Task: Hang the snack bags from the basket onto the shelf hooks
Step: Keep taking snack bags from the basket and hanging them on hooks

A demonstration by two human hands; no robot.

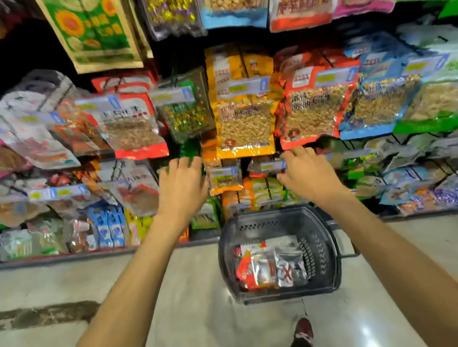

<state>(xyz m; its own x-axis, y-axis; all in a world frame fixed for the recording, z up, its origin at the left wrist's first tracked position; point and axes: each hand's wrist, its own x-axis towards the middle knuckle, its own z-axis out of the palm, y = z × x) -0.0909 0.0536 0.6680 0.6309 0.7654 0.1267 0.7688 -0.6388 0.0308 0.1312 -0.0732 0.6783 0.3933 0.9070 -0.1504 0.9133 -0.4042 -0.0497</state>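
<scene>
Hands: left hand (181,187) and right hand (308,173) at 12 o'clock, fingers loosely spread, empty.
Bags: red-and-silver foil snack bags (267,266) in black plastic basket (322,248), 6 o'clock.
Tip: part hanging packets (243,122), then fetch one bag.

Pale glossy floor (59,292), a dark strip (33,316) crossing it at left, light glare (367,335) near the bottom; a dark shelf base (54,258) lines its far edge.
</scene>
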